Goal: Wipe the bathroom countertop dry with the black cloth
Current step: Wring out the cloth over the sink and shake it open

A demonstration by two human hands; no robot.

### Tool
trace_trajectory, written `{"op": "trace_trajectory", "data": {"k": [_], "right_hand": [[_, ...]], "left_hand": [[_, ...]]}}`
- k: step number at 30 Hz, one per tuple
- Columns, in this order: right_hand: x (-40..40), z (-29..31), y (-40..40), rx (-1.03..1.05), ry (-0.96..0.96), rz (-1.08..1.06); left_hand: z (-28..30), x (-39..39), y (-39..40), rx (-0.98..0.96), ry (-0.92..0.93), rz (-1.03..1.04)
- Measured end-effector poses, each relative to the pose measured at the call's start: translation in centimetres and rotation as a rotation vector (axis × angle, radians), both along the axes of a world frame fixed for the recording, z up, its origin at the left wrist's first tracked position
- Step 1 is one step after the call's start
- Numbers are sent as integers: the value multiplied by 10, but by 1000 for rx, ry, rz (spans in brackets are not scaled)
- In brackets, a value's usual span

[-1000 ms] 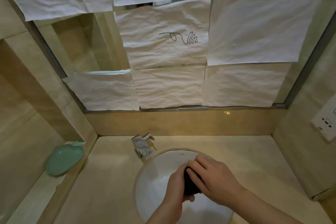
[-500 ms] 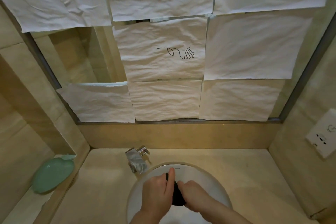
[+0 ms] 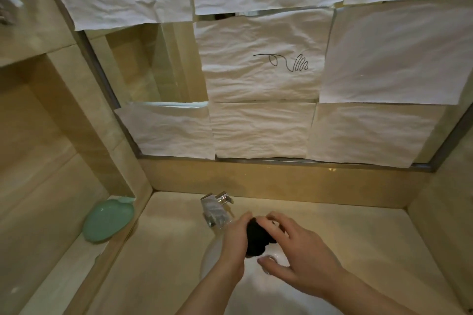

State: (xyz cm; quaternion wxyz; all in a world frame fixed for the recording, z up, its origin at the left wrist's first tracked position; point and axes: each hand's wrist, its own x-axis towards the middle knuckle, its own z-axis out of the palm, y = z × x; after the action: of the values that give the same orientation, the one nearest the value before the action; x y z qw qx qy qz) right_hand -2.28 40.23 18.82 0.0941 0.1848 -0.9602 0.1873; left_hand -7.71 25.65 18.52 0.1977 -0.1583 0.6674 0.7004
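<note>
Cloth (image 3: 257,239), black and bunched into a small wad, sits between your two hands above the white sink (image 3: 212,258), just in front of the tap (image 3: 215,208).

Starting at your left: one green dish (image 3: 108,220) lies on the low ledge beside the table (image 3: 169,243), well apart from the cloth.

Your left hand (image 3: 234,243) comes up from the bottom edge, fingers curled round the left side of the cloth and gripping it.

One chrome tap stands at the back rim of the sink, just beyond your left fingertips.

Your right hand (image 3: 300,256) reaches in from the lower right. Its fingers are bent and loosely spread, their tips resting on the top and right side of the cloth; the thumb juts out below, apart from the cloth. You can't tell whether this hand truly grips or only touches.

Behind it all, the mirror (image 3: 153,64) is mostly covered by eight crumpled white paper sheets (image 3: 261,130), one of them bearing a black squiggle (image 3: 284,62).
</note>
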Motion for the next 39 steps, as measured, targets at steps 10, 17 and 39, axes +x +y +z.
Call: {"op": "trace_trajectory", "data": {"k": [10, 17, 39], "right_hand": [[-31, -9, -5, 130, 432, -45], [-23, -22, -43, -650, -360, -406], [-38, -22, 13, 231, -355, -289]], "left_hand": [[-5, 21, 17, 56, 75, 114], [-20, -5, -2, -595, 728, 15], [-35, -19, -1, -182, 305, -835]]}}
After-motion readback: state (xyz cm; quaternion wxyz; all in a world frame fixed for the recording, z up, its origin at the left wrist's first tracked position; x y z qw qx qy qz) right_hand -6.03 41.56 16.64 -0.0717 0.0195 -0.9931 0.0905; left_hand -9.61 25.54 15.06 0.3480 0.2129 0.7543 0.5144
